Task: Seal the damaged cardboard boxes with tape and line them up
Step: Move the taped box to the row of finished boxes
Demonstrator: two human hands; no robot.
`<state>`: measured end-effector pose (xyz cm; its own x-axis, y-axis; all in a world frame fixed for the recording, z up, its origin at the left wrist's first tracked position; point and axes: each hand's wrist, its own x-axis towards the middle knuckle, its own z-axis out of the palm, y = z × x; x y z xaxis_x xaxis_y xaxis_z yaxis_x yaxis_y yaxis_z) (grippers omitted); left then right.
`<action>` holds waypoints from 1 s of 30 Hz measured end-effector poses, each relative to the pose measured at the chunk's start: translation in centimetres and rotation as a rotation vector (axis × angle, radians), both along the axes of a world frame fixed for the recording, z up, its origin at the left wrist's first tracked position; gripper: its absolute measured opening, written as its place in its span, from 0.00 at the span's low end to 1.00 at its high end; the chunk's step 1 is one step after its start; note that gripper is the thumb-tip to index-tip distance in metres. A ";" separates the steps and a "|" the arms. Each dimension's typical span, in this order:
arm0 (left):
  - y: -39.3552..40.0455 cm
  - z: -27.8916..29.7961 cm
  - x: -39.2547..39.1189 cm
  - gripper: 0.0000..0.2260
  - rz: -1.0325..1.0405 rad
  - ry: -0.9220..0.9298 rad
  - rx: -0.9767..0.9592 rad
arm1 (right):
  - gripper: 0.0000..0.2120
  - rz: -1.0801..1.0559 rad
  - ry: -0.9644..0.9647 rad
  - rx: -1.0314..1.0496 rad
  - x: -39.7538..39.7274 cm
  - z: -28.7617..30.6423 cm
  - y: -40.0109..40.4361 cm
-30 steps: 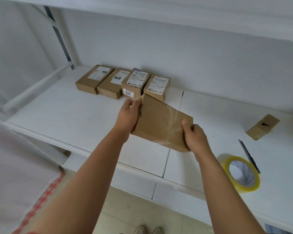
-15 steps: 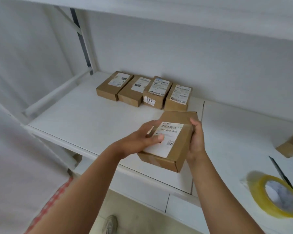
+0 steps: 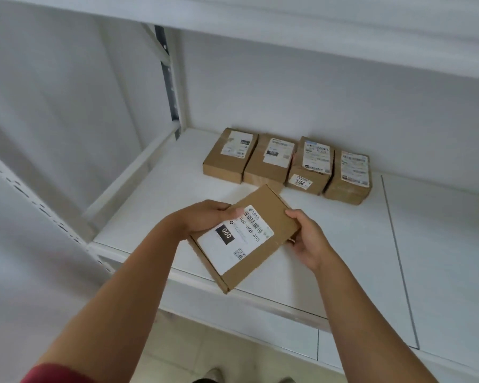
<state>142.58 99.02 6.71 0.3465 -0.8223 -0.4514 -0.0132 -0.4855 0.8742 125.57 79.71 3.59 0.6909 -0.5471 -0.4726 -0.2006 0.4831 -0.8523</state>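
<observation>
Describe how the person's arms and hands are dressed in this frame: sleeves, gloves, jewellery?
Both hands, left hand and right hand, are bare, with no gloves, rings or watch showing. Both forearms are uncovered. A red sleeve edge shows at the bottom of the frame on the left arm; the right arm shows no sleeve in view.

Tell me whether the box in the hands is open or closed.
Closed. The held box shows a flat top with its white label facing up and no raised flap, gripped by the left hand and right hand.

A white shelf (image 3: 155,194) under an upper board (image 3: 288,15), tiled floor (image 3: 210,352) below.
</observation>
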 end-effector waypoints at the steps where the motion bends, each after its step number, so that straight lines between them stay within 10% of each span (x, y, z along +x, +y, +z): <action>1: 0.5 0.0 1.2 0.23 -0.017 0.072 -0.032 | 0.07 -0.028 -0.012 0.028 0.1 0.0 -0.2; 6: 2.8 -1.9 4.9 0.38 0.300 0.563 -0.326 | 0.10 -0.303 -0.212 0.274 0.8 -0.6 0.8; 12: -0.5 -4.4 1.9 0.23 0.665 0.482 -0.484 | 0.24 0.111 -0.175 0.160 2.4 -3.4 7.2; 30: 0.2 -5.9 8.8 0.15 0.599 -0.521 0.191 | 0.15 0.177 0.165 -0.390 10.7 -2.7 8.9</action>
<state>151.38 99.23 0.81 0.9069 -0.3561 -0.2251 -0.0858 -0.6792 0.7289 136.24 88.62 0.90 0.7229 -0.5860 -0.3661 -0.3991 0.0784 -0.9136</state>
